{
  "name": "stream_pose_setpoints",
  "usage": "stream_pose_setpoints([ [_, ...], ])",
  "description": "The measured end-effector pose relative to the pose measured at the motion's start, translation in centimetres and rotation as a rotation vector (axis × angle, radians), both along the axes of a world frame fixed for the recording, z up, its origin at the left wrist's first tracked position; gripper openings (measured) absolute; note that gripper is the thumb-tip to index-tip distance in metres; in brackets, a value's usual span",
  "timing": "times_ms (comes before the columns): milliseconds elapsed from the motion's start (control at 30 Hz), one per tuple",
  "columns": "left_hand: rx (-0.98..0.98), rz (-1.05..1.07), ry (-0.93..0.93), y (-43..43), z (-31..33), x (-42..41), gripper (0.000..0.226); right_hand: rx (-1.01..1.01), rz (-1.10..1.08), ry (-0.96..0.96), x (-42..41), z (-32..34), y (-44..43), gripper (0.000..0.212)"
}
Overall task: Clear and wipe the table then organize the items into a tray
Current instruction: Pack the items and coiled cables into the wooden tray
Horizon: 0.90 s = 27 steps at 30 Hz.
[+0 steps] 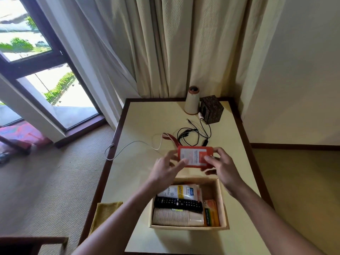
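An orange packet (pixel 195 156) is held above the bench (pixel 139 129), just beyond the far rim of the wooden tray (pixel 187 227). Its right end is pinched by the right hand (pixel 223 167). The left hand (pixel 165 171) is spread, with its fingertips touching the left end. A remote (pixel 176 203) and stacked cups (pixel 174 217) are laid in the tray.

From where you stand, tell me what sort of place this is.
Probably a hotel room: floor-length curtains beside a tall window, carpeted floor, and a corner table with a tissue box.
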<state>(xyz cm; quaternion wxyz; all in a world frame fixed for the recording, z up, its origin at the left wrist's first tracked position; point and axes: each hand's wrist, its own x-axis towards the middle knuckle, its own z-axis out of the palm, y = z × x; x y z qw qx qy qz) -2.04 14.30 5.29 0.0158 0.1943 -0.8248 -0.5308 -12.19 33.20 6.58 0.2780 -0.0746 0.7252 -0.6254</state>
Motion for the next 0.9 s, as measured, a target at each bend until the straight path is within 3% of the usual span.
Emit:
stream_pose_setpoints([
  [100, 0.229, 0.135, 0.083, -0.7, 3.0, -1.3, 0.016, -0.049, 0.124, 0.057, -0.7, 3.0, -0.5, 0.033],
  [167, 0.401, 0.141, 0.133, -2.0, 5.4, -1.7, 0.013, -0.056, 0.181, 0.128, -1.3, 4.5, -0.5, 0.046],
  [333, 0.611, 0.048, 0.211, -3.8, 10.6, -2.1, 0.025, 0.043, 0.165, 0.439, -1.9, 6.0, -1.9, 0.021],
  [400, 0.675, 0.076, 0.267, -3.8, 11.6, -2.3, 0.028, 0.081, 0.128, 0.516, -1.2, 6.3, -2.8, 0.022],
  [500, 0.523, 0.216, 0.359, -3.1, 11.9, -2.5, 0.021, 0.147, 0.178, 0.523, 0.3, 6.3, -3.8, 0.023],
  [600, 0.010, 0.263, 0.438, -2.4, 11.0, -2.2, 0.013, 0.201, 0.322, 0.594, 1.5, 6.1, -4.1, 0.017],
  [700, -0.491, 0.144, 0.375, -3.4, 9.7, -1.0, 0.017, 0.226, 0.435, 0.599, 1.6, 6.2, -3.1, 0.015],
  [800, -0.447, -0.018, 0.236, -4.5, 8.1, 0.5, 0.022, 0.209, 0.466, 0.636, 0.6, 7.7, -1.5, 0.014],
  [900, -0.017, -0.173, 0.122, -5.2, 7.8, 1.8, 0.018, 0.152, 0.479, 0.619, -0.5, 9.3, -0.6, 0.013],
])
